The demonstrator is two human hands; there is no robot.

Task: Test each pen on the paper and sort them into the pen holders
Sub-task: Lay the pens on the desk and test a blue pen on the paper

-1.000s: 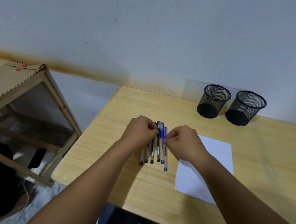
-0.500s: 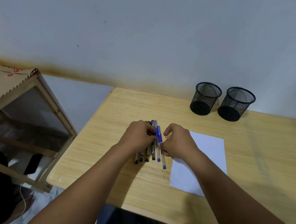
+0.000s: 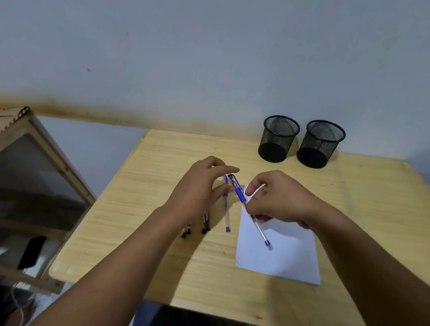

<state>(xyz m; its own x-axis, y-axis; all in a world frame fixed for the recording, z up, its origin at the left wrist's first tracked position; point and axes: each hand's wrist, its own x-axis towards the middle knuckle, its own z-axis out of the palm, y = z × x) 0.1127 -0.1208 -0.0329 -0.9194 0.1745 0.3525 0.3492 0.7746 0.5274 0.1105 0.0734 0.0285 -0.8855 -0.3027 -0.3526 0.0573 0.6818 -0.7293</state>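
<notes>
Two bare forearms reach in from the near edge over a light wooden tabletop (image 3: 153,271). Nearest on the right lies a white sheet of paper (image 3: 278,256), flat, its far left corner under the right hand. On the left, beside the paper, the near ends of several dark-tipped pens (image 3: 197,228) show from beneath the left wrist, lying roughly parallel; their far ends are hidden. Just to the right of them a blue-capped pen (image 3: 226,210) lies alone on the wood, its blue end pointing near. The right hand (image 3: 279,198) has its fingers curled around a blue pen (image 3: 250,209), which slants from far left to near right, its blue grip section by the fingertips and its near end above the paper. The left hand (image 3: 200,187) hovers over the pens with fingers stretched out and loosely spread, gripping nothing; its fingertips are close to the far end of the held pen, though whether they touch it cannot be told. Farther back on the right, near the wall, stand two black mesh pen holders (image 3: 278,138), upright, side by side and nearly touching. To the far left, off the tabletop, is a wooden-framed cabinet (image 3: 34,168).
</notes>
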